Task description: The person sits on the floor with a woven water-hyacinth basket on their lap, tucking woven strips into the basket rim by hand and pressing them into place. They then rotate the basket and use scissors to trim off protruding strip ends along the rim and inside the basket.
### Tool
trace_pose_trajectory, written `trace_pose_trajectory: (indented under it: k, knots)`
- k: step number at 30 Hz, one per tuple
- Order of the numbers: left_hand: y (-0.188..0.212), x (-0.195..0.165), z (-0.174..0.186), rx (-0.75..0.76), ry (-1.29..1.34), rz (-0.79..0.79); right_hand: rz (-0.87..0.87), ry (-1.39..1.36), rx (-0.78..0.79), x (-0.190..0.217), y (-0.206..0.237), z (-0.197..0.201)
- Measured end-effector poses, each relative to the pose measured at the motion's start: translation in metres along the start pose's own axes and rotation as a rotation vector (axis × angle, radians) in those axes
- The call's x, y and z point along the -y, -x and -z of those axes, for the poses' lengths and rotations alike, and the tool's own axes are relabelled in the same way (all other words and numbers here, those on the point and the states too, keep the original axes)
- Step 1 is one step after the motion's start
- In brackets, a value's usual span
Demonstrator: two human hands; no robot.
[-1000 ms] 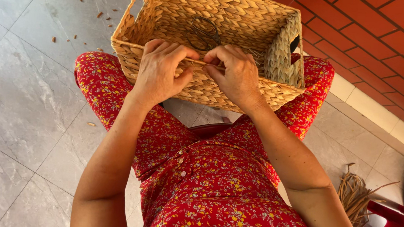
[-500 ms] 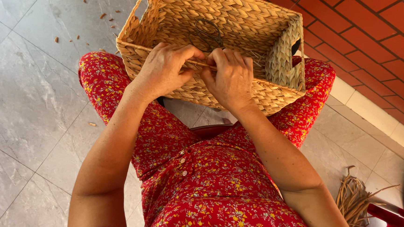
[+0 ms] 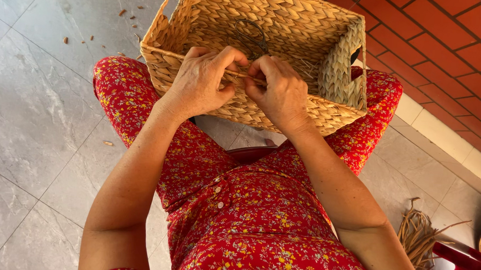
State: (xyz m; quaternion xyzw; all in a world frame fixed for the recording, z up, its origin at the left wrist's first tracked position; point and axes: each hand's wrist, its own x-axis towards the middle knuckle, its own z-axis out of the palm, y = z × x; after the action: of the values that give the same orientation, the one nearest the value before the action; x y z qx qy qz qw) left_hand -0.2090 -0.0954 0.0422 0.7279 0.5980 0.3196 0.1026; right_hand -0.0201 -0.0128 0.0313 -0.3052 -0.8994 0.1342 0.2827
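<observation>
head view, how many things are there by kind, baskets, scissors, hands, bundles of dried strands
Rectangular woven straw basket on the lap: 1
Metal scissors lying inside the basket: 1
Bare hands, left hand and right hand, both at the near rim: 2
Bundle of dried brown strands on the tiled floor: 1
Total: 5

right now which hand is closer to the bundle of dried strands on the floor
Right. The right hand grips the near rim of the woven basket, on the side where the dried strands lie on the floor. The left hand is beside it, farther from them.
</observation>
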Motion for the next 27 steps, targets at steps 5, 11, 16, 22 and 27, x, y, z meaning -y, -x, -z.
trace_pose_trajectory:
  k: [5, 11, 16, 22, 27]
  knots:
    - [-0.001, 0.001, 0.001, 0.108, -0.056, 0.11, 0.143, 0.14, -0.122, 0.002, 0.003, -0.011]
    - [-0.003, 0.005, -0.006, -0.084, 0.028, -0.042, 0.195, 0.019, -0.095, -0.005, 0.005, -0.005]
    - [-0.003, 0.008, -0.007, 0.018, -0.013, 0.073, 0.181, 0.011, -0.102, -0.001, 0.007, -0.008]
    - [-0.008, 0.011, -0.013, 0.011, -0.057, 0.092, 0.251, 0.012, -0.151, -0.004, 0.01, -0.005]
    - [-0.012, 0.013, -0.024, 0.024, -0.139, 0.102, 0.347, 0.002, -0.12, -0.009, 0.019, 0.006]
